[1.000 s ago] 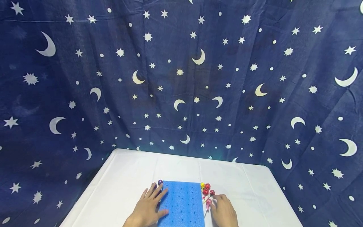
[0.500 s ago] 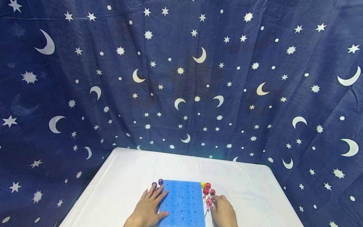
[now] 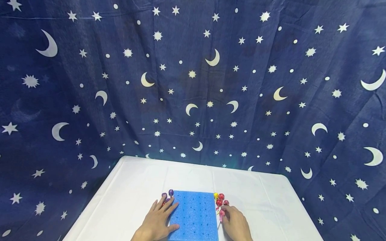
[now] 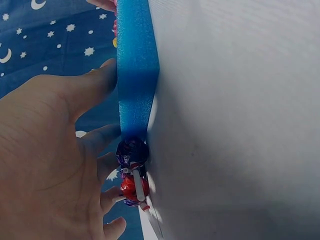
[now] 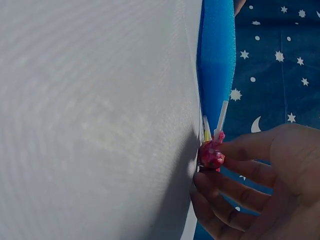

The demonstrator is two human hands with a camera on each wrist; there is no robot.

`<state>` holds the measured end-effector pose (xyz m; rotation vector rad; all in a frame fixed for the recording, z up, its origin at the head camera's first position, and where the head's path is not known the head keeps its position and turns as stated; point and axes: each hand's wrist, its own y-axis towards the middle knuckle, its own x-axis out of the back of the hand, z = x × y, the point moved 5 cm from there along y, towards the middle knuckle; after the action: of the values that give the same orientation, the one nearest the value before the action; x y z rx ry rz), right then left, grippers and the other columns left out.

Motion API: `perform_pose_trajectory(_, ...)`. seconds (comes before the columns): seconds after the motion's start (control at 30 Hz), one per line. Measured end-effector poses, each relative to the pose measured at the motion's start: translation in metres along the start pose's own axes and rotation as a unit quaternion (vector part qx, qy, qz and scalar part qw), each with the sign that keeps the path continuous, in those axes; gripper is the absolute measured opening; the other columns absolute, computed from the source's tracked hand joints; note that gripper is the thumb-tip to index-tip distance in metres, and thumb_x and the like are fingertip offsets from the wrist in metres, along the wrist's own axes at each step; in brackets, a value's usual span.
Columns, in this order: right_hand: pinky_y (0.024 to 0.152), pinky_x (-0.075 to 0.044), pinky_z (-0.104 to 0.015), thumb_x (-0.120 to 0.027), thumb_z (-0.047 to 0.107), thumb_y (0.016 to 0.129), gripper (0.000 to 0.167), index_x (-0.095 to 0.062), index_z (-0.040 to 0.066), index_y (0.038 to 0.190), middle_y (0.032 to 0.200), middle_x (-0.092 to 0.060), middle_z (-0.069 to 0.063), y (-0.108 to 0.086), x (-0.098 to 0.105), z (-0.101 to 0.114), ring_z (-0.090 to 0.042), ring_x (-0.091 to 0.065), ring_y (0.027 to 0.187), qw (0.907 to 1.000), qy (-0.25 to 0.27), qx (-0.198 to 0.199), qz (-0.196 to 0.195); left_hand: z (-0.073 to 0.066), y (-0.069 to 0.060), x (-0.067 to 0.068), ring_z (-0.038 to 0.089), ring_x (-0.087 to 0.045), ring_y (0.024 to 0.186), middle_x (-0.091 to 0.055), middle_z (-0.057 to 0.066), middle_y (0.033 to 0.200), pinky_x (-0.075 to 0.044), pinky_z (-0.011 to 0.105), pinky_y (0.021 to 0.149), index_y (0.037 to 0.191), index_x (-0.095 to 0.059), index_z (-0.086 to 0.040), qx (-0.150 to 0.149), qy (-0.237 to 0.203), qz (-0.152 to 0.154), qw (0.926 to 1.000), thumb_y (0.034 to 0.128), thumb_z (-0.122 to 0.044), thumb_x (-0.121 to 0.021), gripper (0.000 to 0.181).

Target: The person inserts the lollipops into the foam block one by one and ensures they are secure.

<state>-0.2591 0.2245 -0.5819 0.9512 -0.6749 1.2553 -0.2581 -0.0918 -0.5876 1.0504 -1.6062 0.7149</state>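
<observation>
A blue foam block (image 3: pixel 193 214) with rows of small holes lies on the white-covered table. My left hand (image 3: pixel 155 221) rests along its left edge with fingers spread, partly over a few lollipops. In the left wrist view, a dark purple lollipop (image 4: pixel 132 151) and an orange-red lollipop (image 4: pixel 132 188) lie beside the foam, near those fingertips. On the other side, my right hand (image 3: pixel 237 222) has its thumb and fingers around a pink lollipop (image 3: pixel 222 213). The right wrist view shows the thumb touching its wrapper, with a white stick (image 5: pixel 221 119) pointing away from the hand.
Several more lollipops lie by the foam's right edge, among them a yellow lollipop (image 3: pixel 215 195) and a red lollipop (image 3: pixel 221 196). The white tablecloth (image 3: pixel 256 194) extends to a dark blue curtain (image 3: pixel 193 83) patterned with moons and stars.
My right hand has closed in on the pink lollipop, its fingers now partly covering it. The left hand stays in place on the foam.
</observation>
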Motion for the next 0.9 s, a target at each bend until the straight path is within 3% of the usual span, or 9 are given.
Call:
perform_pose_trajectory(0.17,0.078,-0.058,-0.041,-0.079,0.013,0.089,0.02,-0.077,0.013,0.109,0.092,-0.069,0.004,0.002,-0.0035,0.0035,-0.018,-0.068,0.086,0.9995,0.018,0.023,-0.008,0.0,0.0001,0.0024,0.044,-0.023,0.156,-0.041,0.009,0.165,-0.021,0.069,0.122,0.157,-0.048,-0.021,-0.01,-0.01,-0.014,0.9998,0.0919,-0.073,-0.058,0.084)
perform_pose_trajectory(0.3,0.067,-0.047,-0.031,-0.082,0.015,0.086,0.02,-0.075,0.012,0.105,0.085,-0.059,0.007,0.0046,-0.006,0.0043,-0.008,-0.053,0.076,0.9996,0.022,0.019,-0.002,0.0012,0.0007,0.001,0.047,-0.025,0.154,-0.042,0.012,0.164,-0.022,0.071,0.12,0.157,-0.049,-0.019,-0.019,-0.02,-0.028,0.9992,0.0927,-0.072,-0.058,0.083)
perform_pose_trajectory(0.43,0.064,-0.043,-0.029,-0.084,0.012,0.084,0.018,-0.074,0.013,0.099,0.081,-0.056,0.007,0.0056,-0.0073,0.0039,-0.007,-0.049,0.073,0.9994,0.029,0.017,-0.004,0.0034,0.0013,-0.0032,0.046,-0.024,0.154,-0.042,0.011,0.164,-0.021,0.071,0.12,0.157,-0.049,-0.02,-0.018,-0.019,-0.03,0.9992,0.0921,-0.073,-0.058,0.084)
perform_pose_trajectory(0.63,0.063,-0.046,-0.028,-0.079,0.006,0.083,0.014,-0.071,0.012,0.093,0.08,-0.058,0.006,0.0037,-0.0078,0.0044,-0.007,-0.052,0.071,0.9987,0.042,0.025,-0.018,0.0014,0.0005,-0.0008,0.046,-0.025,0.154,-0.043,0.011,0.164,-0.022,0.071,0.12,0.156,-0.05,-0.02,-0.023,-0.011,-0.033,0.9991,0.092,-0.072,-0.059,0.083)
perform_pose_trajectory(0.9,0.06,-0.043,-0.025,-0.077,0.006,0.084,0.015,-0.073,0.01,0.097,0.078,-0.056,0.007,0.0042,-0.006,0.0039,-0.006,-0.049,0.069,0.9985,0.047,0.013,-0.025,0.0035,0.0004,-0.0043,0.045,-0.026,0.154,-0.042,0.01,0.164,-0.023,0.07,0.12,0.156,-0.05,-0.02,-0.029,-0.006,-0.04,0.9988,0.0927,-0.072,-0.058,0.083)
